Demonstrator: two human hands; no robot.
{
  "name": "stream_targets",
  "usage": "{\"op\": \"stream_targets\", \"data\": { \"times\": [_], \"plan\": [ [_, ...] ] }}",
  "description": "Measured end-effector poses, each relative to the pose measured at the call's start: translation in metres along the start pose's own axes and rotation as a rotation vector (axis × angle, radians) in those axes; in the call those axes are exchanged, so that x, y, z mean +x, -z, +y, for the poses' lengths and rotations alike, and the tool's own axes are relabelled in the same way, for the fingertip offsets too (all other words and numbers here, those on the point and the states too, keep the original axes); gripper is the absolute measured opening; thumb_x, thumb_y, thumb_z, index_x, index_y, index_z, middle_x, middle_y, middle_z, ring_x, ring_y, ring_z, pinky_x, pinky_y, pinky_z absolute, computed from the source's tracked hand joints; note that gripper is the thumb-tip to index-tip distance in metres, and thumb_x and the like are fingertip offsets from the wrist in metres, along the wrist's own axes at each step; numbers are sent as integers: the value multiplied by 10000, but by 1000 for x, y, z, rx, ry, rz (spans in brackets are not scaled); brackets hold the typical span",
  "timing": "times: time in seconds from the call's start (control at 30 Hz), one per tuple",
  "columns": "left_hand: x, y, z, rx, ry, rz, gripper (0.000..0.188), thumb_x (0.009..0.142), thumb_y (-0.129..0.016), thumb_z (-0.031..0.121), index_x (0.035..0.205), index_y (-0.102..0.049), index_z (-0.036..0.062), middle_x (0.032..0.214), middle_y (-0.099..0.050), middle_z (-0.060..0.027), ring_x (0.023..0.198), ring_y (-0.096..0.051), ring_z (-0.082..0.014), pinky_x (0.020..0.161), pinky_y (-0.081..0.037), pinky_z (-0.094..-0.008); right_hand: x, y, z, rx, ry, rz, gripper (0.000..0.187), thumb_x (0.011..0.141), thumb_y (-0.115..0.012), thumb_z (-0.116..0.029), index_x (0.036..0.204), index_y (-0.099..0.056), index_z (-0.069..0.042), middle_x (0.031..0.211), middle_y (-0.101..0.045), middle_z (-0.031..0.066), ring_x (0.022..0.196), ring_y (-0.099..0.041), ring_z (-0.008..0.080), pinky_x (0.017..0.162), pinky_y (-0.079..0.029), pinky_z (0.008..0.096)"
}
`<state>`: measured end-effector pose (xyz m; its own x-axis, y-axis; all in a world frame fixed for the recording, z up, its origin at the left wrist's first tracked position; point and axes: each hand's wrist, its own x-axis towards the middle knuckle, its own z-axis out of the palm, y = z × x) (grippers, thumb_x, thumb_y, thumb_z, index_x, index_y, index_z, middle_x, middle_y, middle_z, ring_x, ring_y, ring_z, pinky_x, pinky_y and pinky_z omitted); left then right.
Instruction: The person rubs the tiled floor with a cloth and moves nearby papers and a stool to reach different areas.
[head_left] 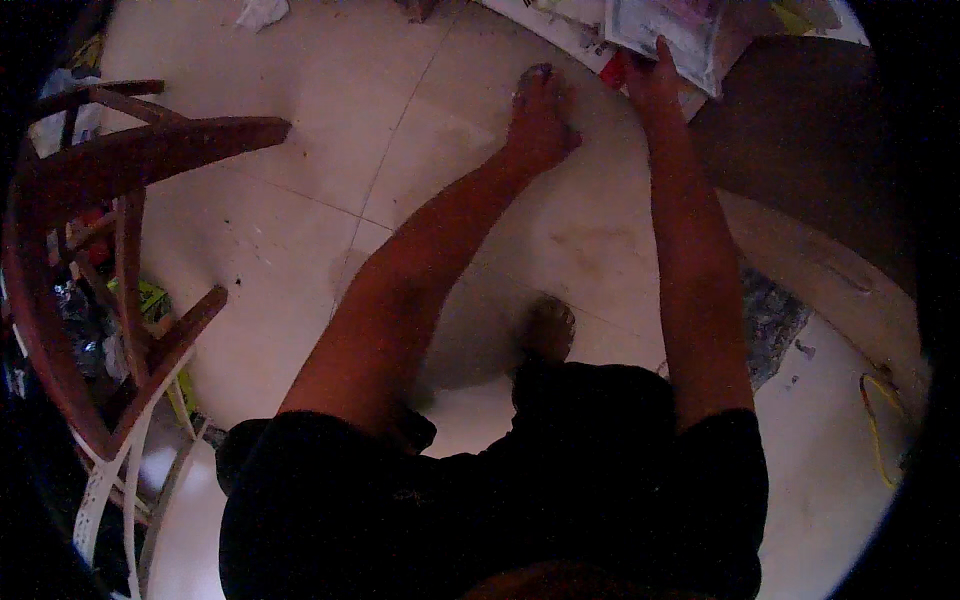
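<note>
Out ahead over the floor, my left hand point(541, 120) has its fingers curled. A small shiny spot shows at the fingertips, but dim light keeps me from making out what they hold. Farther right, my right hand point(652, 88) grips the near edge of a pale, shallow, rectangular tray point(688, 66), one finger lying over its rim. Something small and red point(612, 71) sits just left of that hand; whether the fingers touch it, I cannot tell. The tray's far part is cut off by the upper edge of the view.
A dark wooden chair frame point(150, 150) lies or stands at the left, with bags and bottles behind it. Brown furniture point(810, 130) fills the right side. A yellow cord point(876, 440) hangs at the lower right. White cloth or plastic point(262, 13) lies on the tiled floor.
</note>
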<state>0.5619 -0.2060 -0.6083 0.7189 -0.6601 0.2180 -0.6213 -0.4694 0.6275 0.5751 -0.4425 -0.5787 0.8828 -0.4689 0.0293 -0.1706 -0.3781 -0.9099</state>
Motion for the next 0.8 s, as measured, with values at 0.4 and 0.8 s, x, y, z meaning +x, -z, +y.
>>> {"op": "stream_targets", "data": {
  "times": [0.4,0.8],
  "plan": [
    [72,71,-181,218,0,-48,353,907,-512,176,1232,-558,45,1261,-547,-191,1202,-469,-381,1032,-373,-467,-8,-10,7,770,-545,200,446,960,-514,-268,1267,-429,44,1220,-562,230,1008,-634,357,852,-546,454],
    [62,-3,-41,-65,-311,-102,490,760,-662,127,1225,-529,49,1238,-521,-215,1254,-411,-408,1090,-309,-497,-11,-7,-25,778,-611,198,493,986,-332,-259,1349,-334,74,1272,-505,271,1028,-615,392,895,-536,496]
  ]
}}
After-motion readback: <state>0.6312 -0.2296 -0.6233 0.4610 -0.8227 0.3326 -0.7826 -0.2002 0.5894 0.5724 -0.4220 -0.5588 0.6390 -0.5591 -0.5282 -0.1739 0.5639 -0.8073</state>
